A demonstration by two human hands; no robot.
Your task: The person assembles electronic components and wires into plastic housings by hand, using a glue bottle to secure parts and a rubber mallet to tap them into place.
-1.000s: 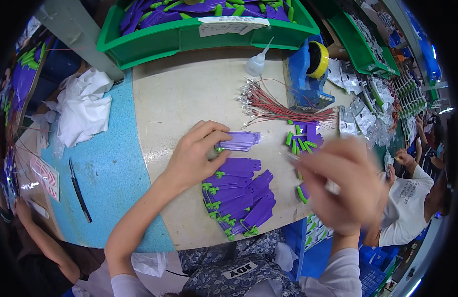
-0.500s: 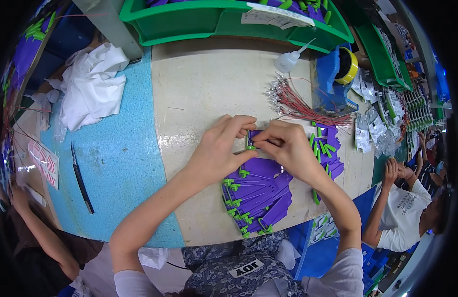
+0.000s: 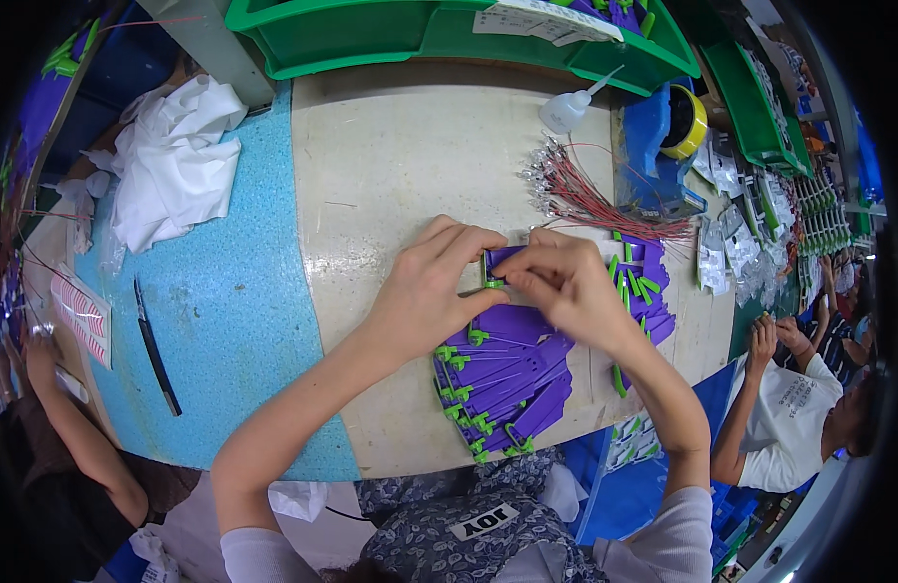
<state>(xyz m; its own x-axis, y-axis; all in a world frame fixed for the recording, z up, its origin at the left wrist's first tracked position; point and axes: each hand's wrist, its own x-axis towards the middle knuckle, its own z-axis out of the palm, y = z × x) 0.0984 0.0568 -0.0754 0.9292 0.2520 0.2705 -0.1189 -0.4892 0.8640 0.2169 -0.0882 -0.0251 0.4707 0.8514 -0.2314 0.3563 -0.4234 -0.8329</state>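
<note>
My left hand (image 3: 431, 284) grips a small purple plastic part (image 3: 502, 257) with a bright green end piece, its fingers and thumb around the left edge. From the other side, my right hand (image 3: 573, 290) has thumb and forefinger pinched together against the part's inner face. Whatever lies between those fingertips is hidden. Just below both hands, a fanned pile of purple plastic parts (image 3: 512, 374) with green end pieces and thin wires lies on the table. Beside my right wrist is a second group of purple parts (image 3: 660, 325) with loose green pieces on top.
Red wires with silvery ends (image 3: 590, 199) lie bundled beyond my right hand. Near them stand a white needle-tipped bottle (image 3: 565, 112) and yellow tape (image 3: 694, 121). A green bin (image 3: 371, 49) borders the back. A dark craft knife (image 3: 155, 355) and white cloth (image 3: 177, 160) lie left. People sit both sides.
My right hand's fingers have shifted slightly at the purple part, its thumb turning a little downward. My left hand keeps its grip. The whole view has moved a little.
</note>
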